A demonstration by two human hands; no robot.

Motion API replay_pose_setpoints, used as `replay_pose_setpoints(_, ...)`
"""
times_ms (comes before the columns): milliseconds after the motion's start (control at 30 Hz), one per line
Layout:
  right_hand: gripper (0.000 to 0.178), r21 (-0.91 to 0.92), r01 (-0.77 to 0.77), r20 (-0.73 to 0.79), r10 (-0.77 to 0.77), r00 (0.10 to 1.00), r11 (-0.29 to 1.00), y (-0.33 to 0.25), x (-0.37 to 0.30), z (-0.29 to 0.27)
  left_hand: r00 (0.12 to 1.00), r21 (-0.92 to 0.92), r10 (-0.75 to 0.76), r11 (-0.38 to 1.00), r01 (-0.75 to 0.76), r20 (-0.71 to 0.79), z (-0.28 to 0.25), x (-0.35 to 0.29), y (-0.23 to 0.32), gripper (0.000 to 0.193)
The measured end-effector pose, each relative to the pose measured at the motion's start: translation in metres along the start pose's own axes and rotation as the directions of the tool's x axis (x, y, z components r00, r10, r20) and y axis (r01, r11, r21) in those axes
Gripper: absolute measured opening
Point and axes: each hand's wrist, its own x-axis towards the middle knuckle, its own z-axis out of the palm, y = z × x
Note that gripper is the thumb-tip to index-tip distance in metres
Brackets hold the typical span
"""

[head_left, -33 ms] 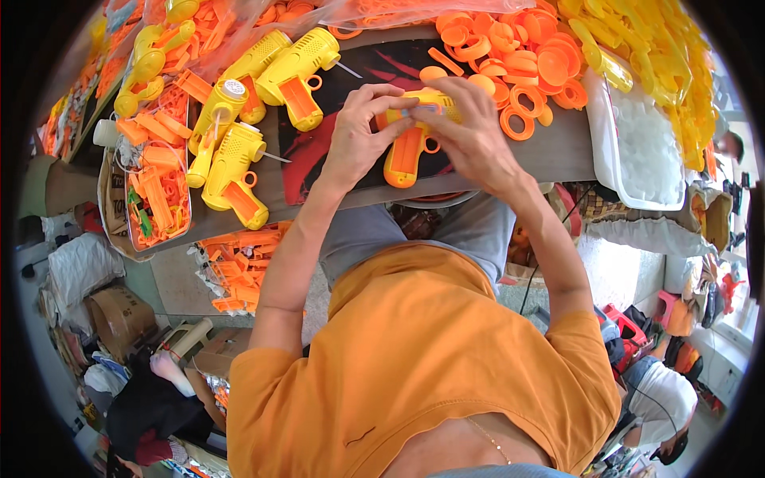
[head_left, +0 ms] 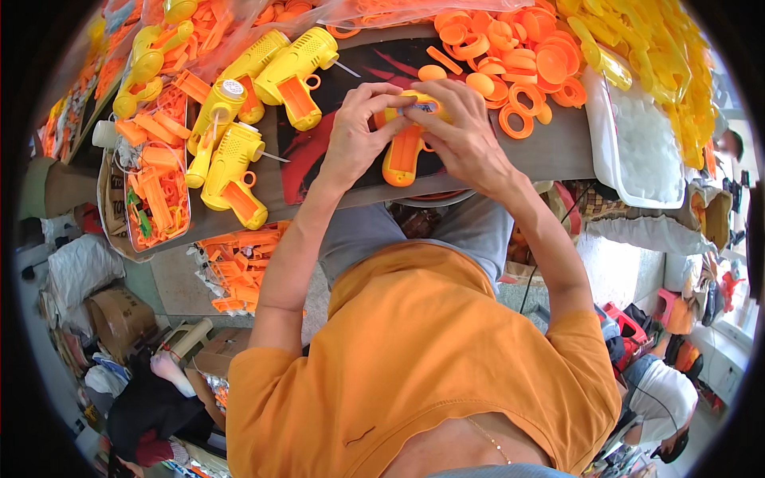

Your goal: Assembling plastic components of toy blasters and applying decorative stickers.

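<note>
Orange grip: toy gun (head_left: 404, 147) upright at table (head_left: 550, 147) edge
Left hand (head_left: 356, 135): clamped on body
Right hand (head_left: 460, 131): fingertips pinching top
Change: none visible

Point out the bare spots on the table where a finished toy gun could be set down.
Bare dark tabletop shows between the yellow toy guns and the left hand. A bare strip lies between the orange rings and the table's near edge, beside the white tray. The far side, the left end and the parts bin are crowded.
</note>
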Motion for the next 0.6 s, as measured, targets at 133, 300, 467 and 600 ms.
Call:
replay_pose_setpoints(133,0.038,0.010,-0.017,-0.062,0.018,0.998,1.000,0.007,-0.002,-0.006,0.999,-0.010,-0.038,0.999,0.038,0.004,-0.001,-0.002,0.004,0.030)
replay_pose_setpoints(300,0.037,-0.142,-0.009,0.049,0.016,0.999,0.990,-0.001,-0.005,-0.006,1.000,0.023,0.006,1.000,-0.006,-0.004,0.000,-0.003,0.001,0.030)
replay_pose_setpoints(467,0.033,0.033,-0.085,-0.101,0.088,0.991,0.996,0.020,-0.011,-0.005,1.000,0.052,0.004,0.999,-0.004,-0.007,0.002,-0.002,0.003,0.030)
replay_pose_setpoints(600,0.031,0.032,-0.068,-0.070,0.070,0.995,0.997,0.025,-0.018,0.004,0.964,0.257,0.220,0.950,-0.178,-0.146,0.007,-0.003,0.006,0.027)
